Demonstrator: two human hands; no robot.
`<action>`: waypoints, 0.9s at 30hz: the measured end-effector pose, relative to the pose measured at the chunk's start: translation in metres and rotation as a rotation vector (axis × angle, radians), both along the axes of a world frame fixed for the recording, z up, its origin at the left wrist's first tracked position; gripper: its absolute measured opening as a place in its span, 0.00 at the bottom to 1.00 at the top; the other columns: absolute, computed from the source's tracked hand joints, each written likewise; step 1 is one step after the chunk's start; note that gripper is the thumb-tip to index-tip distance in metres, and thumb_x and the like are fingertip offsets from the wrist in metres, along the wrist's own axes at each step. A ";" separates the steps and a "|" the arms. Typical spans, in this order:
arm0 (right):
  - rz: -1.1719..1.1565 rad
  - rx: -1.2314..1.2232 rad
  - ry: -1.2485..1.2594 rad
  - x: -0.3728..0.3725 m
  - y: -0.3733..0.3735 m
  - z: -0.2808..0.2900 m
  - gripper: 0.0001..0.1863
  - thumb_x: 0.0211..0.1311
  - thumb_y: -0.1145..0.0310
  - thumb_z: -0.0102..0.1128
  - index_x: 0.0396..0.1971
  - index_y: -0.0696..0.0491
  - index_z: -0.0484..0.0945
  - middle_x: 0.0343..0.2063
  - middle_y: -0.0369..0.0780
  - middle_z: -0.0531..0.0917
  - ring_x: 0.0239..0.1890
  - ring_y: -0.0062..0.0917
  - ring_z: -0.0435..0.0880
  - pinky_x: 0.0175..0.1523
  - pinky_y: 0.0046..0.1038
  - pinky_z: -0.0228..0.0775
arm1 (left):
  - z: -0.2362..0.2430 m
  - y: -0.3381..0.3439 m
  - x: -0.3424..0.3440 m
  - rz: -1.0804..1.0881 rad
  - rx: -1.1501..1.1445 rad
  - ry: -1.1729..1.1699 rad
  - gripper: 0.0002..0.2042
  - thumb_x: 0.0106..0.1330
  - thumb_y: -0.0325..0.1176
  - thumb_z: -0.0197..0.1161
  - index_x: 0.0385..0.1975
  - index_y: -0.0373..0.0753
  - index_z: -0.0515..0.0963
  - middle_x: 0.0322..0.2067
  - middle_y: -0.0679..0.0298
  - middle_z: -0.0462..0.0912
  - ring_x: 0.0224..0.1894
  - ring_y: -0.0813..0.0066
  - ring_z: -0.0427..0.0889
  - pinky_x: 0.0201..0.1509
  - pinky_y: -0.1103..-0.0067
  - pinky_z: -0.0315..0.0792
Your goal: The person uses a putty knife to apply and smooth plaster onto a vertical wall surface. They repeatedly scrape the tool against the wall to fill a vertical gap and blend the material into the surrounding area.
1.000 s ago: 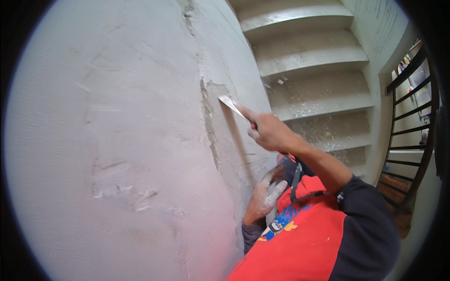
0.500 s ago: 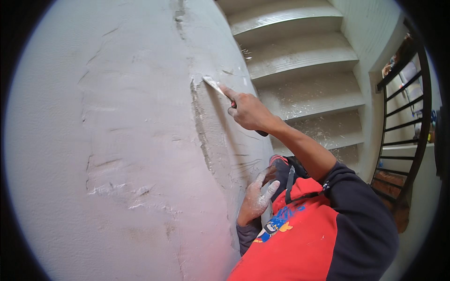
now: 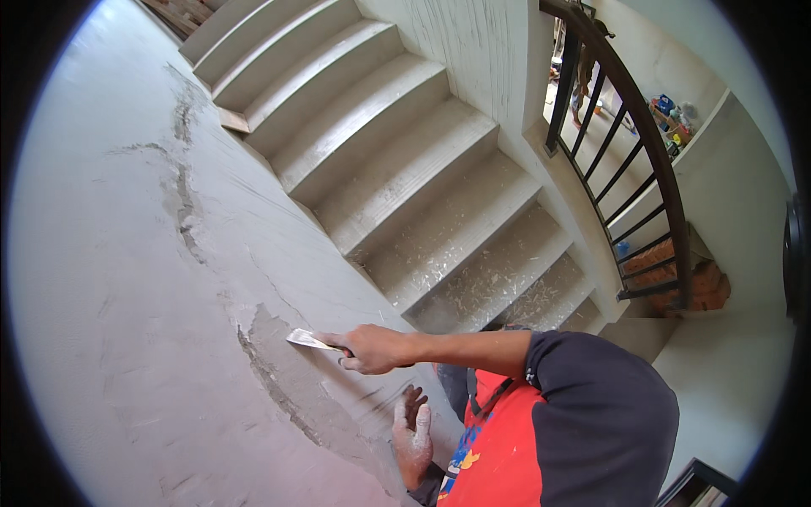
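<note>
My right hand [image 3: 372, 348] is closed around the handle of a putty knife [image 3: 309, 340]. Its flat metal blade lies against the grey plastered wall [image 3: 127, 321], at the top of a scraped patch with a ragged plaster edge [image 3: 274, 384]. My left hand [image 3: 411, 431], dusted white, sits lower with its fingers apart, resting against the wall and holding nothing. My red and dark shirt fills the lower right.
Concrete stairs [image 3: 405, 194] littered with plaster chips climb beside the wall. A black metal railing [image 3: 629, 169] curves at the right, with stacked bricks [image 3: 676, 279] below it. A cracked plaster seam [image 3: 182, 194] runs up the wall.
The view has swung toward the stairs. My right hand with the putty knife sits lower on the scraped strip than before, and my left hand now rests open on the wall.
</note>
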State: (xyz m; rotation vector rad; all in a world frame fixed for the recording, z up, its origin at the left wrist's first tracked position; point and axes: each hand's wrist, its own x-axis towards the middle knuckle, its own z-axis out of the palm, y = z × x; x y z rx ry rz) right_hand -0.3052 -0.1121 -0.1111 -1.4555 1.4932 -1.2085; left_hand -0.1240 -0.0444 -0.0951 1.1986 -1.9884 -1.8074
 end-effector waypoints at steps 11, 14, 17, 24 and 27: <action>-0.136 -0.124 -0.027 0.006 0.005 0.006 0.36 0.54 0.72 0.52 0.67 0.40 0.57 0.24 0.49 0.78 0.25 0.41 0.78 0.36 0.38 0.71 | -0.014 -0.006 0.004 -0.123 0.052 -0.047 0.23 0.67 0.31 0.56 0.60 0.29 0.62 0.55 0.50 0.71 0.57 0.61 0.72 0.61 0.71 0.63; -0.194 -0.185 0.079 -0.001 -0.023 0.016 0.37 0.53 0.74 0.51 0.67 0.41 0.57 0.27 0.49 0.79 0.26 0.40 0.78 0.38 0.38 0.70 | -0.019 -0.010 0.005 -0.104 0.050 -0.051 0.24 0.66 0.31 0.57 0.60 0.30 0.62 0.55 0.50 0.71 0.57 0.60 0.72 0.61 0.71 0.63; -0.151 -0.158 0.094 0.000 -0.023 0.023 0.36 0.52 0.76 0.49 0.66 0.44 0.59 0.22 0.51 0.77 0.23 0.43 0.76 0.37 0.39 0.69 | -0.019 -0.010 0.006 -0.075 0.066 -0.057 0.24 0.66 0.32 0.57 0.60 0.31 0.63 0.54 0.51 0.72 0.56 0.61 0.73 0.61 0.71 0.63; -0.189 -0.089 0.074 -0.002 -0.040 0.028 0.34 0.53 0.77 0.46 0.64 0.49 0.60 0.21 0.57 0.75 0.22 0.47 0.76 0.34 0.42 0.67 | -0.023 -0.014 0.007 -0.086 0.033 -0.082 0.24 0.65 0.31 0.58 0.60 0.33 0.63 0.54 0.53 0.72 0.56 0.63 0.73 0.60 0.72 0.65; -0.137 -0.042 0.129 0.008 -0.032 0.032 0.35 0.53 0.77 0.46 0.65 0.50 0.57 0.21 0.57 0.76 0.24 0.49 0.77 0.35 0.45 0.68 | -0.017 -0.013 0.009 -0.076 0.031 -0.105 0.23 0.65 0.30 0.58 0.59 0.32 0.64 0.54 0.54 0.73 0.55 0.64 0.73 0.59 0.73 0.66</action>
